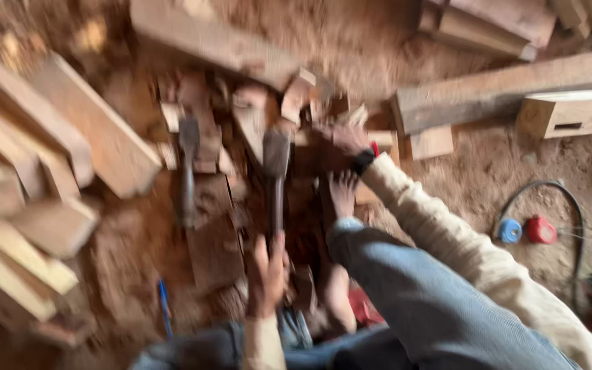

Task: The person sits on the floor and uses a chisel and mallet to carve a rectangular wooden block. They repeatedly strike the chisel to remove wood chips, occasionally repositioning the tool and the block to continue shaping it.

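Left hand [267, 274]: grip closed around the handle of a hammer [275, 179], dark head pointing away from me, over the reddish wood pieces. Right hand [342, 139]: reaches forward, fingers down on a small wood block [323, 154] in the offcut pile; picture too blurred, so I cannot tell whether that grip is closed. A bare foot [342, 193] sits just behind the block. A second hammer-like tool [188, 171] lies left. Pale planks [29, 171] on the sawdust floor [495, 171]; blue and red reels [525, 231] to the right.
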